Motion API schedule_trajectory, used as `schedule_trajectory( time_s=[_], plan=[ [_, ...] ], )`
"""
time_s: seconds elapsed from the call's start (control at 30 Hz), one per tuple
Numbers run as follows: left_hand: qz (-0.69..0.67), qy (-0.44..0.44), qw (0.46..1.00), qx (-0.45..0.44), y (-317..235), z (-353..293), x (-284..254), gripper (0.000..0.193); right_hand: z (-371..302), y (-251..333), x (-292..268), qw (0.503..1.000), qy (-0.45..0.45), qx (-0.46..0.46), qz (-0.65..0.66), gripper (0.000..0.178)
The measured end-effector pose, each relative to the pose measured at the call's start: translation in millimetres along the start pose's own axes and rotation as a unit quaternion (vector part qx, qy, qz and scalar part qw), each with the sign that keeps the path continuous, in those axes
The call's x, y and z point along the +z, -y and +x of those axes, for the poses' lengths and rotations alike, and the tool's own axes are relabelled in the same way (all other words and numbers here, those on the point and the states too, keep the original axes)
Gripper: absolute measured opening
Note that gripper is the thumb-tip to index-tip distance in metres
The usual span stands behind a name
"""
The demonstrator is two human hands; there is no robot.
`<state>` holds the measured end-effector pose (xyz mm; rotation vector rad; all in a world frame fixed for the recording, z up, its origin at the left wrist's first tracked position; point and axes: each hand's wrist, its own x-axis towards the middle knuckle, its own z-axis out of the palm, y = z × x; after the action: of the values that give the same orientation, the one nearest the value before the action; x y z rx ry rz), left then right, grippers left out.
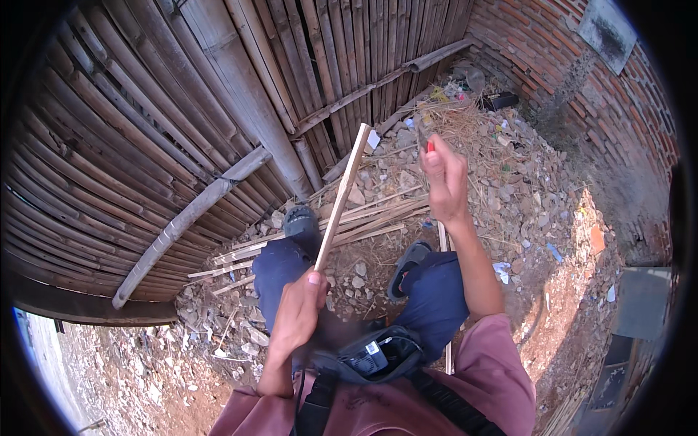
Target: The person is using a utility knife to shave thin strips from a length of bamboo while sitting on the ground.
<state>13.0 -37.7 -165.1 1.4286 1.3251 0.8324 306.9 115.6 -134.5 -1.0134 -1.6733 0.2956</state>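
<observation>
My left hand (pixel 297 309) is closed around the lower end of a long pale bamboo strip (pixel 342 200), which slants up and away from me. To the right, my right hand (pixel 446 178) is raised in a fist round a red-handled knife (pixel 430 147). Most of its handle is hidden in the fingers, and the grey blade, hard to make out against the rubble, points up and away. Blade and strip are apart. Below them, several more bamboo strips (pixel 378 218) lie in a loose pile on the ground beyond my feet.
A bamboo slat wall (pixel 145 138) with thick poles rises on the left and ahead. Stones and litter (pixel 502 189) cover the ground up to a brick wall (pixel 582 94) at the far right. An open dark waist bag (pixel 378 356) sits at my lap, between my knees.
</observation>
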Motion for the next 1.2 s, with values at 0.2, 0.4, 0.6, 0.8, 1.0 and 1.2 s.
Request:
schedule_trajectory(
  time_s=[0.2,0.4,0.6,0.8,1.0,1.2],
  plan=[
    [-0.057,0.026,0.998,-0.007,-6.9,2.9,-2.1,0.045,-23.4,37.4,35.0,0.982,0.118,-0.137,-0.061,0.05],
    [0.038,-0.018,0.998,0.054,-16.5,2.2,4.1,0.037,-27.5,52.7,39.0,0.973,0.115,-0.172,-0.102,0.048],
    [0.107,-0.056,0.99,0.074,-20.1,1.5,12.0,0.033,-28.1,55.1,36.7,0.967,0.112,-0.179,-0.14,0.047],
    [0.143,-0.098,0.983,0.052,-17.3,2.4,21.5,0.03,-29.1,47.3,44.4,0.969,0.119,-0.154,-0.155,0.049],
    [0.156,-0.106,0.981,0.04,-18.1,3.1,20.3,0.029,-19.0,42.2,41.9,0.969,0.07,-0.132,-0.196,0.046],
    [0.183,-0.109,0.976,0.041,-14.3,3.2,17.7,0.03,-4.3,27.7,34.5,0.962,0.067,-0.087,-0.249,0.047]
  ],
)
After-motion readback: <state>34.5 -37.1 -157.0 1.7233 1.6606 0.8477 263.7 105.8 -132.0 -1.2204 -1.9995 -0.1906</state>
